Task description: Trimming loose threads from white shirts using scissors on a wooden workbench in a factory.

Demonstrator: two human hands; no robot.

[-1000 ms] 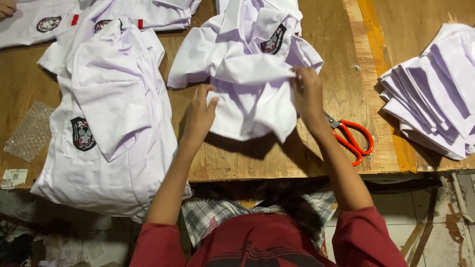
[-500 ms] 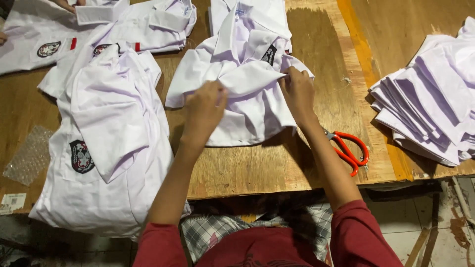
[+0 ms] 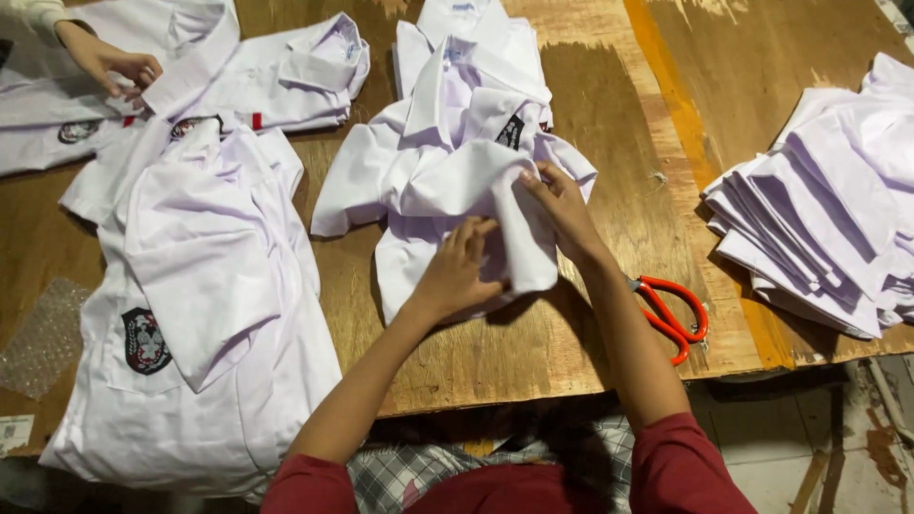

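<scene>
White cotton shirt with a dark badge (image 3: 447, 181) lies mid-table on the bare plywood table (image 3: 609, 124); left hand (image 3: 462, 271) pins its folded hem flat while right hand (image 3: 562, 205) pinches the cloth, steadying the fold.

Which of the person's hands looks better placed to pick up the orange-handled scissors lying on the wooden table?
Probably the right hand. The orange-handled metal scissors lie on the wooden table just beside the right forearm, while the left hand sits further away, across the crumpled white cotton shirt. Both hands grip that shirt now.
</scene>
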